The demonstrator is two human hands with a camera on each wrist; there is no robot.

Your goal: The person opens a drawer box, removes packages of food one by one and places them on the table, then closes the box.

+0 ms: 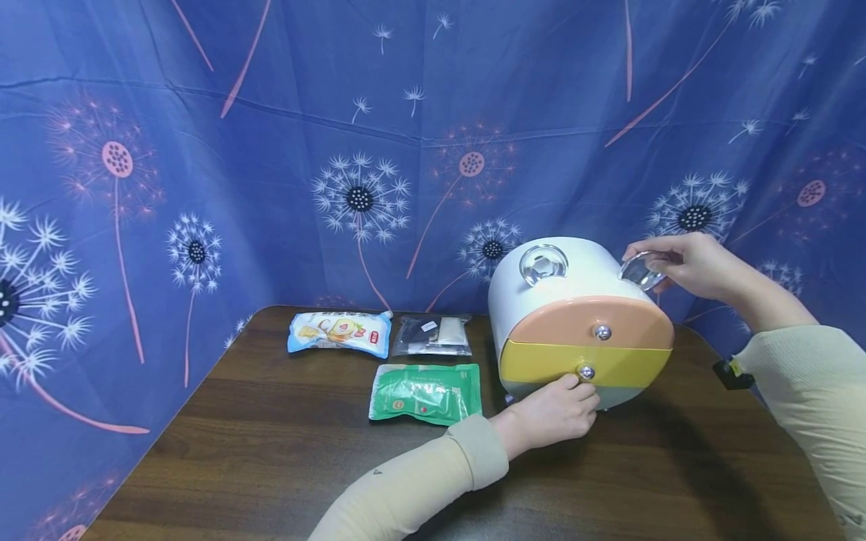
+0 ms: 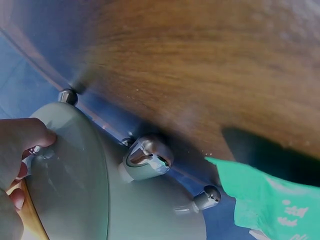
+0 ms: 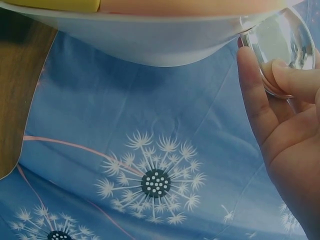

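Observation:
A white barrel-shaped drawer box (image 1: 582, 274) stands on short legs at the right, with an orange drawer (image 1: 561, 324), a yellow drawer (image 1: 541, 366) and a grey-green lower drawer (image 2: 75, 165). Low on its front, my left hand (image 1: 558, 412) pinches the grey-green drawer's knob (image 2: 37, 150); in the head view the hand hides that knob. Just above these fingers shows the yellow drawer's silver knob (image 1: 585, 371). Up at the box's right side, my right hand (image 1: 700, 264) grips a shiny round ear-like piece (image 3: 280, 45) between thumb and fingers. Its twin ear (image 1: 543, 264) sits on the top left.
Left of the box, a green packet (image 1: 426, 392) lies on the dark wooden table (image 1: 271, 443). Behind it are a blue-and-white food pouch (image 1: 340, 333) and a clear bag with dark and pale contents (image 1: 431, 336). A blue dandelion-print curtain (image 1: 271, 188) hangs behind.

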